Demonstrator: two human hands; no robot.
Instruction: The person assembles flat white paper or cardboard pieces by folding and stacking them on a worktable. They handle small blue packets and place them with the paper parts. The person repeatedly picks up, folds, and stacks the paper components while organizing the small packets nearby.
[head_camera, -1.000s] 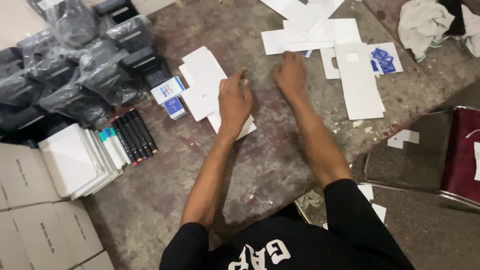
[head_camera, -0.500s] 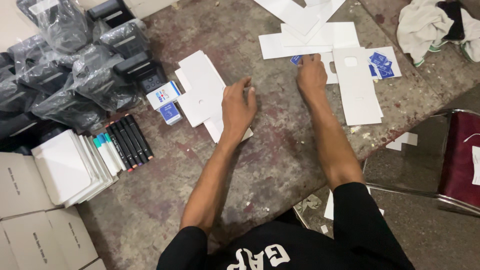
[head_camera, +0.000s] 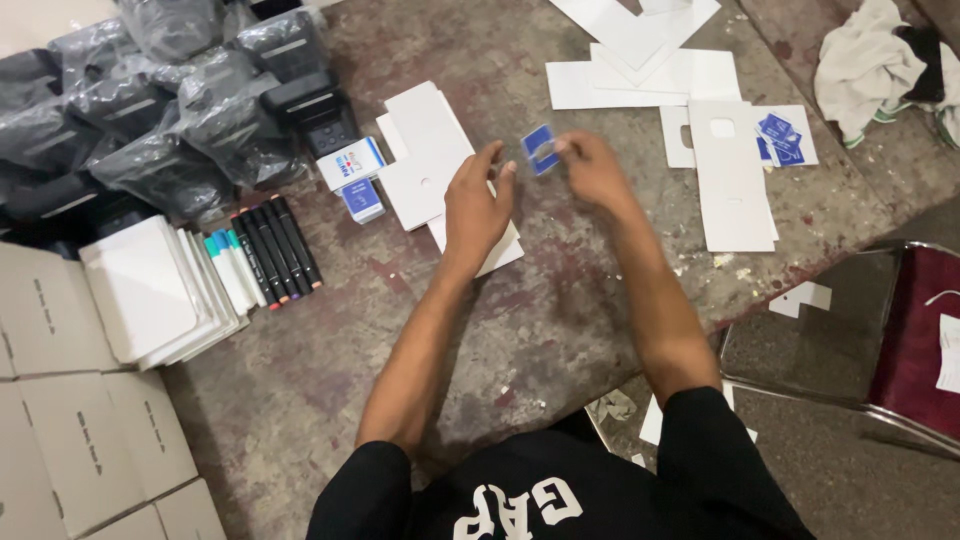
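Card (head_camera: 539, 150), small and blue with a pale middle, held above the table (head_camera: 560, 300) between your two hands. Your right hand (head_camera: 592, 168) pinches its right edge between thumb and fingertips; your left hand (head_camera: 476, 205) is half open, fingers spread, its tips just beside the card's left edge, and whether they touch it cannot be told. To handle it well, you should probably keep the pinch at the edge, clear of the printed face, and bring the left fingers to the opposite edge before turning or folding, so that the thin card does not bend.

Below the left hand lies a stack of white flat blanks (head_camera: 430, 160), partly covered by your wrist; their number cannot be counted. To its left sit two small blue-and-white boxes (head_camera: 352, 165). Farther left lies a row of markers (head_camera: 262, 255): about five dark, and two or three pale with teal caps. Beside them is a pile of white sheets (head_camera: 150, 290), and beyond that black bagged items (head_camera: 170, 110), too overlapped to count. At right, more white cutouts (head_camera: 730, 180) lie with two or three blue cards (head_camera: 780, 138). One cloth (head_camera: 870, 60) lies at the far right, and one chair (head_camera: 860, 340) stands by the table.
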